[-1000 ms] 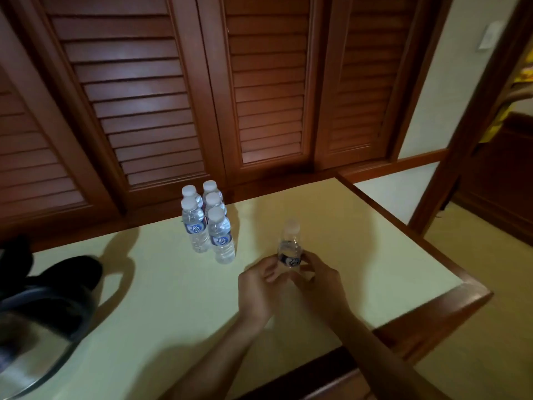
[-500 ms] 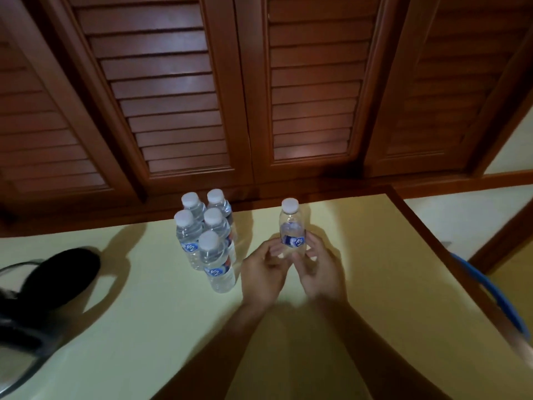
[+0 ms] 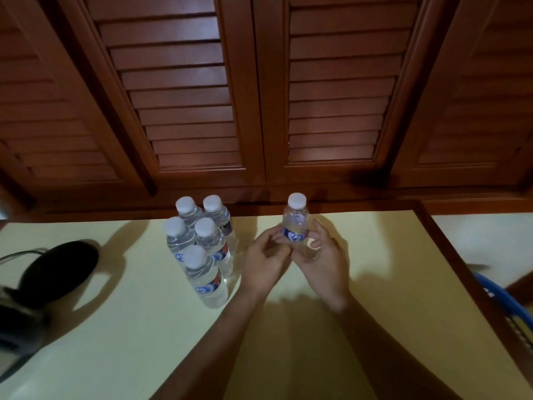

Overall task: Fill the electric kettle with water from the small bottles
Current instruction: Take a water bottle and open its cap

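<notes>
My left hand (image 3: pixel 264 262) and right hand (image 3: pixel 324 262) both grip one small clear white-capped plastic bottle (image 3: pixel 295 223) upright over the yellow surface (image 3: pixel 115 327).

The left hand (image 3: pixel 264 259) and right hand (image 3: pixel 320 261) together grip a small clear plastic bottle with a white cap (image 3: pixel 294 223), upright above the pale yellow bench (image 3: pixel 115 327). Just to its left, five more capped bottles (image 3: pixel 202 243) stand clustered. A black electric kettle (image 3: pixel 57 268) sits at the left edge, partly cut off.
</notes>
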{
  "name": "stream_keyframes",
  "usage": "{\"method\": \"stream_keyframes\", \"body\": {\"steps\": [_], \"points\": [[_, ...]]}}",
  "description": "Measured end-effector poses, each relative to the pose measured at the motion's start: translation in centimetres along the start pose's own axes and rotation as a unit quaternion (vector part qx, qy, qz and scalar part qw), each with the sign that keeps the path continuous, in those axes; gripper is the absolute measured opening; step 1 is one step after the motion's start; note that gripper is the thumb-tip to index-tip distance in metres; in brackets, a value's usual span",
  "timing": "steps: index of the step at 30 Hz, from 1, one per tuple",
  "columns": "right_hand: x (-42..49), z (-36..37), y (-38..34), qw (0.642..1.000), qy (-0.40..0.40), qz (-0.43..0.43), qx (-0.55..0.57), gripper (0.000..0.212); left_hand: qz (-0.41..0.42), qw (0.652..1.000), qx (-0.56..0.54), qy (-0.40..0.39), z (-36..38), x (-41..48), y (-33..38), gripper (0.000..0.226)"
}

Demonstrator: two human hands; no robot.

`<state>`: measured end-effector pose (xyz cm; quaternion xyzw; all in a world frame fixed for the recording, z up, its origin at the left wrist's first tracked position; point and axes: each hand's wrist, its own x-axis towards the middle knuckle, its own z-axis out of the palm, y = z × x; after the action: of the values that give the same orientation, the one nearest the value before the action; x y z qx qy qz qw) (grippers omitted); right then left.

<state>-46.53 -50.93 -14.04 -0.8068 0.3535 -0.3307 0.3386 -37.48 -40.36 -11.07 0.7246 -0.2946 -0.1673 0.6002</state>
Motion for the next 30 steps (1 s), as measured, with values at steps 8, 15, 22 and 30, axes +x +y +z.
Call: {"method": "stream_keyframes", "body": {"steps": [8, 15, 22, 30], "points": [[0.7, 0.3, 0.8, 0.999, -0.013, -0.029, -0.013, 0.044, 0.040, 0.995, 0.087, -0.014, 0.1, 1.2, -0.3, 0.079], [0.4, 0.2, 0.6, 0.999, -0.008, -0.043, -0.028, 0.045, 0.034, 0.999, 0.026, -0.010, 0.0, 1.8, 0.5, 0.055], [0.4, 0.2, 0.5, 0.998, -0.004, -0.050, -0.030, 0.047, 0.030, 0.997, -0.068, -0.006, 0.2, 1.8, 0.2, 0.050], [0.4, 0.2, 0.3, 0.999, -0.006, -0.040, -0.036, 0.052, 0.032, 0.993, -0.109, -0.044, -0.3, 1.3, 0.0, 0.051]]}}
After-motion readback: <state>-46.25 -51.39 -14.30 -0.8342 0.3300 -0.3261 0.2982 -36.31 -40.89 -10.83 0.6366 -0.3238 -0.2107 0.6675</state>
